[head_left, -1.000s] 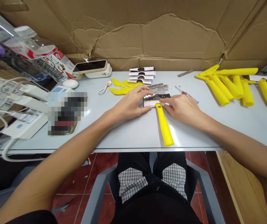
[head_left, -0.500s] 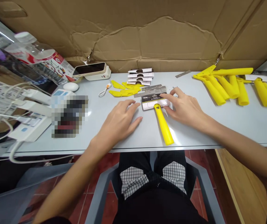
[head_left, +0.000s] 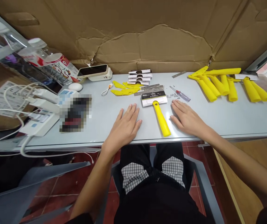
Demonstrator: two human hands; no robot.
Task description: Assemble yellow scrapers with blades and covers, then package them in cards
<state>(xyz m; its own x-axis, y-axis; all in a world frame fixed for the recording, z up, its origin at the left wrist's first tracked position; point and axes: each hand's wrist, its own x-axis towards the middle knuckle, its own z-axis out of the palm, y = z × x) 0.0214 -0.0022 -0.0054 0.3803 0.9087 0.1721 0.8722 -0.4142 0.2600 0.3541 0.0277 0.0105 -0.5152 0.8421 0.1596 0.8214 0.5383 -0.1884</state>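
Observation:
Between my two hands lies a scraper [head_left: 162, 120] with a yellow handle, its head covered by a black-and-white card sleeve [head_left: 154, 98]. My left hand [head_left: 125, 125] rests flat on the table to its left, fingers stretched out. To its right my right hand [head_left: 186, 119] also lies flat, touching nothing but the tabletop. Just beyond the right fingertips are small screws [head_left: 173, 96] and a screwdriver [head_left: 182, 95] with a clear handle. Metal blades [head_left: 150, 89] lie behind the sleeve, beside flat yellow plastic pieces [head_left: 125, 91].
Several folded card sleeves [head_left: 140, 76] are stacked at the back. Yellow handles [head_left: 214, 88] lie in a pile at the right, with a single blade [head_left: 179, 74] nearby. At the left are a power strip [head_left: 41, 119] with cables, a phone [head_left: 93, 71] and bottles [head_left: 60, 67].
My right hand has let go of the sleeved scraper head and moved down and right onto the table. My left hand has flattened. The view has shifted slightly.

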